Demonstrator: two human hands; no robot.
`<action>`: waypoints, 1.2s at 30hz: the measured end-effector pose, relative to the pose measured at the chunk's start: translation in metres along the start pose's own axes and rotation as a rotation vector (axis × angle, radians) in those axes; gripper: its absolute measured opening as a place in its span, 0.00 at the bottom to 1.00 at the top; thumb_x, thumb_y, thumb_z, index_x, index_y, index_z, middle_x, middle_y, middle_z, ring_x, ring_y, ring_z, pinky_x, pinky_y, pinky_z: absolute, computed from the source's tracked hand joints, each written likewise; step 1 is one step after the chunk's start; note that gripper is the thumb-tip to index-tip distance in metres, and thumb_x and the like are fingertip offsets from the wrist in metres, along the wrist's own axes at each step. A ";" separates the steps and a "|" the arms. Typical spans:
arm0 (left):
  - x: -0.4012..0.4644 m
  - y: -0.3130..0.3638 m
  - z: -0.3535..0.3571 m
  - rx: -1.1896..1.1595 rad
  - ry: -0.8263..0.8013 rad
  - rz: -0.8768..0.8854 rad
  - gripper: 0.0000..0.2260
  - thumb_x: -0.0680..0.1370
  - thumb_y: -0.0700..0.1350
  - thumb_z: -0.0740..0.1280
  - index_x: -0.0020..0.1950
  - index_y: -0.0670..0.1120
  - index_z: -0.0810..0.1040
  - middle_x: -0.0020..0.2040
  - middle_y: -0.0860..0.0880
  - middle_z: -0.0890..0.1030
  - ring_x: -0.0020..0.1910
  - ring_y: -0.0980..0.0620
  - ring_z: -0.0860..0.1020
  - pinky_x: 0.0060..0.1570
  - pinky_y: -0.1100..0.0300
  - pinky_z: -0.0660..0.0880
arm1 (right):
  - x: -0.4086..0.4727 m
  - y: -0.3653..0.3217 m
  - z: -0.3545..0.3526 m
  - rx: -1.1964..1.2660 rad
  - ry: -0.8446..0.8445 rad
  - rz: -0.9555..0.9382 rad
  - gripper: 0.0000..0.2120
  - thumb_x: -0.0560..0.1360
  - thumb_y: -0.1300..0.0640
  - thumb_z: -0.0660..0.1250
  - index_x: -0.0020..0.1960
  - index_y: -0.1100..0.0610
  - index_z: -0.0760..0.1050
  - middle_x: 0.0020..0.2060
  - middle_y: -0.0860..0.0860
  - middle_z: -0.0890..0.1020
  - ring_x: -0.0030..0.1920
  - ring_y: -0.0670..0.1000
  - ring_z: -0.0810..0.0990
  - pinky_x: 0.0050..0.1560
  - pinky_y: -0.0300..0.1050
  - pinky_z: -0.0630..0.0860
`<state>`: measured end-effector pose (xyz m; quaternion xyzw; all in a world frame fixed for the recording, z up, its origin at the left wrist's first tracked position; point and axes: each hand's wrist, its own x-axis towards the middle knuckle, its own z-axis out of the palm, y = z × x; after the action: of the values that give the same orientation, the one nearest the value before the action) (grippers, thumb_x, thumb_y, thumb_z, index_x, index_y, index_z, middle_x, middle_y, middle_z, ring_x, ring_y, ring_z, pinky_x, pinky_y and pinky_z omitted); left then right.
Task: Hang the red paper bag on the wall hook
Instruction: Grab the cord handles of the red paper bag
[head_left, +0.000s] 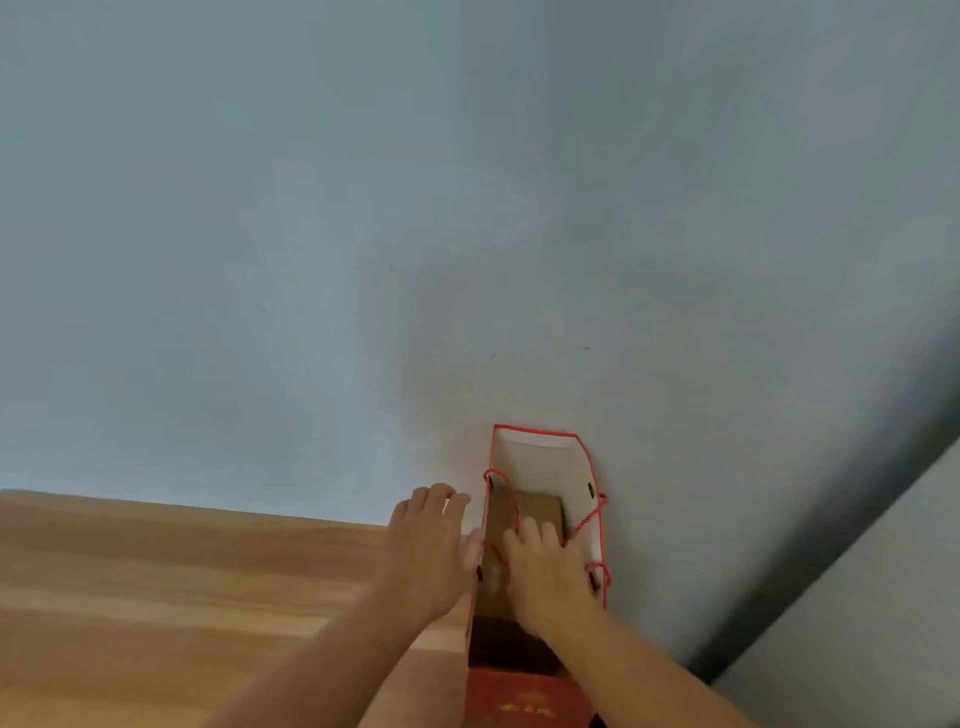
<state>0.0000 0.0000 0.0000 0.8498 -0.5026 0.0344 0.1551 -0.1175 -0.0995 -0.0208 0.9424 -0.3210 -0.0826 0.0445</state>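
Right hand (545, 566) reaches into the red paper bag (540, 467), its grip unclear; left hand (431, 545) spread beside it. Next: gather the cord handles (589, 519); no hook shows.

Red paper bag (524, 696) with white lining, gold print, red cord handles (589, 519); pale blue-grey wall (363, 208); light wood-grain tabletop (156, 597).

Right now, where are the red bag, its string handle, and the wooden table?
red bag (540, 457), head view, white inside wall.
string handle (511, 496), head view, left cord.
wooden table (182, 571), head view, bare top.
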 end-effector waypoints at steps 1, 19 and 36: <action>0.002 -0.002 0.001 -0.016 -0.018 -0.003 0.19 0.81 0.56 0.60 0.69 0.49 0.72 0.68 0.48 0.75 0.66 0.47 0.71 0.67 0.50 0.70 | 0.003 -0.002 0.003 -0.017 -0.041 0.002 0.24 0.80 0.51 0.66 0.73 0.56 0.65 0.70 0.58 0.69 0.69 0.60 0.69 0.65 0.59 0.70; 0.004 0.003 0.003 -0.019 0.004 0.032 0.19 0.82 0.55 0.57 0.70 0.50 0.71 0.69 0.49 0.73 0.68 0.49 0.70 0.69 0.52 0.68 | -0.002 -0.009 -0.001 -0.059 -0.280 -0.022 0.23 0.76 0.64 0.71 0.70 0.63 0.71 0.65 0.61 0.75 0.62 0.60 0.78 0.57 0.53 0.79; 0.021 0.078 -0.050 -0.179 0.103 -0.194 0.38 0.63 0.71 0.43 0.58 0.49 0.75 0.53 0.51 0.80 0.58 0.48 0.76 0.70 0.48 0.66 | 0.012 0.011 -0.179 0.226 0.165 -0.040 0.07 0.79 0.65 0.67 0.57 0.62 0.77 0.51 0.58 0.82 0.49 0.58 0.83 0.42 0.44 0.71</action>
<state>-0.0525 -0.0378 0.0700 0.8742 -0.4107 0.0179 0.2584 -0.0817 -0.1095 0.1555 0.9513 -0.3044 0.0310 -0.0375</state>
